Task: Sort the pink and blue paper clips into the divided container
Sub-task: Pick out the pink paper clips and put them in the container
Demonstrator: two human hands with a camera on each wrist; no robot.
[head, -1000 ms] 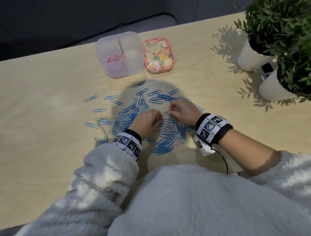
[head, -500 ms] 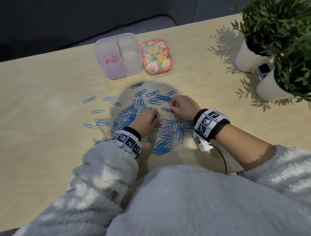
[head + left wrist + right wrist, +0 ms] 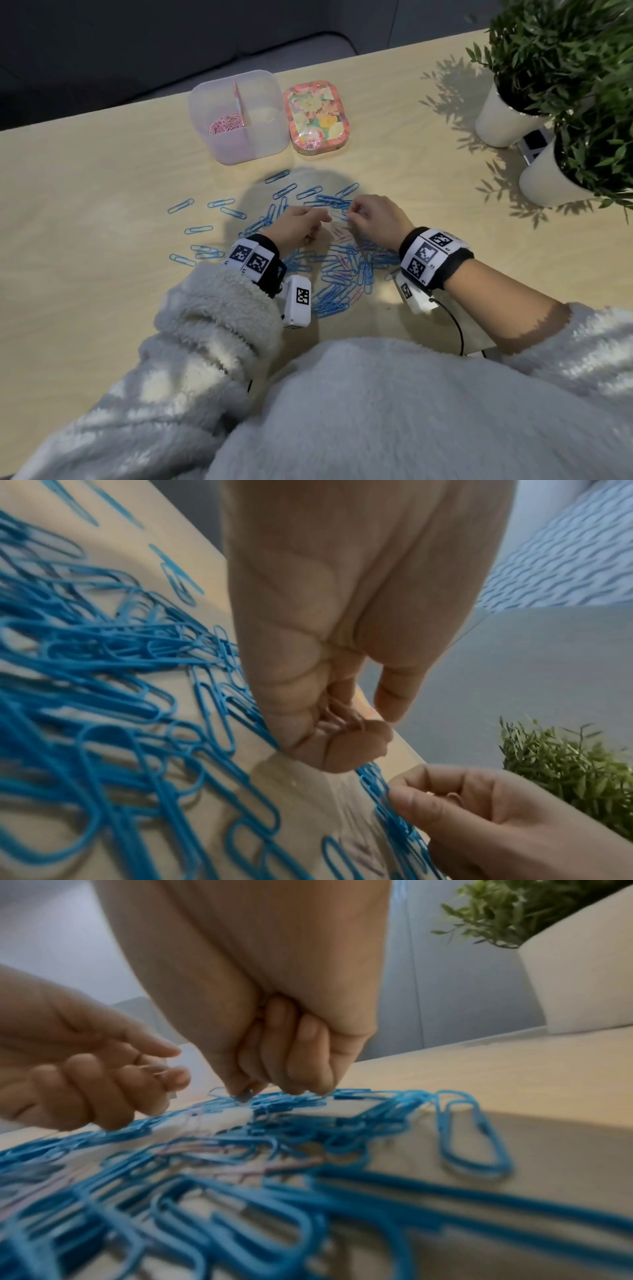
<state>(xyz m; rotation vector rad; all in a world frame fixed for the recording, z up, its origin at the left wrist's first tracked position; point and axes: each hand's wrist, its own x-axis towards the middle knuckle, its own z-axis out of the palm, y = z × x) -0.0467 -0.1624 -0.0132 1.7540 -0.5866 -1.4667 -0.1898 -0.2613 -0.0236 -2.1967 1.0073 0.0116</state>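
Note:
Blue paper clips (image 3: 337, 274) lie piled and scattered on the table, with a few pink paper clips (image 3: 356, 294) mixed in. My left hand (image 3: 301, 226) hovers over the pile's left part, its curled fingers holding pink clips (image 3: 342, 718). To its right, my right hand (image 3: 373, 216) has its fingers curled down at the pile's far edge and pinches a pink clip (image 3: 455, 798); its fingertips (image 3: 243, 1093) touch blue clips. The divided container (image 3: 267, 102) stands behind the pile, with pink clips (image 3: 224, 123) in its left compartment. Its right compartment shows no clips.
A floral lid (image 3: 317, 114) lies right of the container. Two white pots with green plants (image 3: 507, 116) (image 3: 551, 178) stand at the right, a small dark device (image 3: 534, 144) between them. A cable (image 3: 457, 329) runs from my right wrist.
Both hands have shifted a little toward the far side of the pile. The left wrist has turned, so its wrist camera now shows from above.

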